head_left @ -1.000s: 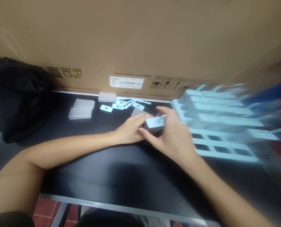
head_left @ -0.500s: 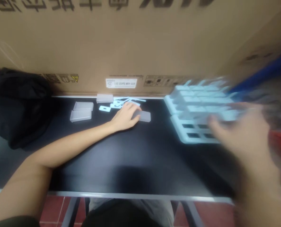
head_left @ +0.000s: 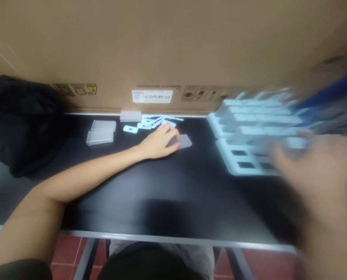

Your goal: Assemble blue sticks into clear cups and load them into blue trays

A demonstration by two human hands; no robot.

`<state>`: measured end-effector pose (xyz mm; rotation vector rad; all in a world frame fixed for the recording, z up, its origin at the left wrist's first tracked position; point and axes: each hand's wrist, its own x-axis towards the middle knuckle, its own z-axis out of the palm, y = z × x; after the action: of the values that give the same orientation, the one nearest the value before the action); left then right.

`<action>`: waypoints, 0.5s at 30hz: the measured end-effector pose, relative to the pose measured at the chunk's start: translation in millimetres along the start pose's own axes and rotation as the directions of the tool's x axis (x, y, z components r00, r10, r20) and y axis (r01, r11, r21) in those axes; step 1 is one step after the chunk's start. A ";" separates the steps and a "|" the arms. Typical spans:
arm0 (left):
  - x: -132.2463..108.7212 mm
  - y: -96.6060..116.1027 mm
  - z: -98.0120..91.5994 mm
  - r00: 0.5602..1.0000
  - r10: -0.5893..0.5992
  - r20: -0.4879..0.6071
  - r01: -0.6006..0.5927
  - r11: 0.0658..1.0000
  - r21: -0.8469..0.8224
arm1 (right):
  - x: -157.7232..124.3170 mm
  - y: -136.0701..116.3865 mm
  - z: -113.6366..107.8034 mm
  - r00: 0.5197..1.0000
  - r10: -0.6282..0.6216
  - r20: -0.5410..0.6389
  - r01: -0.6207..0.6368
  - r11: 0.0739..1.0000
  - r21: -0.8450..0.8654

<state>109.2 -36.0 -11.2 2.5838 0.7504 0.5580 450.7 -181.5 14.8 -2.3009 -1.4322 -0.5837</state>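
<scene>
My left hand (head_left: 159, 142) rests on the black table (head_left: 150, 198), its fingers lying over the near end of a flat grey plastic piece (head_left: 183, 141). My right hand (head_left: 316, 171) is raised at the right, smeared by motion, over the near side of a pale blue compartment tray (head_left: 249, 128). Its fingers cannot be made out. Behind my left hand lies a scatter of small pale blue tags (head_left: 150, 123).
A large cardboard box (head_left: 167, 50) walls off the back of the table. A black bag (head_left: 18, 120) sits at the left. Two clear plastic covers (head_left: 101, 132) and a third (head_left: 130, 116) lie near the box. A blue object (head_left: 331, 91) shows at the far right.
My right hand left the small grey piece both hands held a second ago and swung right toward the tray. My left hand stayed, now on the flat grey piece.
</scene>
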 end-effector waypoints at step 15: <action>-1.1 -1.5 1.4 1.000 0.020 -0.003 -0.020 0.999 0.042 | -19.6 -1.4 5.1 0.991 0.064 -0.114 -0.046 0.986 0.160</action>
<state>108.4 -35.7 -13.4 2.6324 0.7466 0.5587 442.3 -193.1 0.3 -2.1385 -1.3065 -0.5602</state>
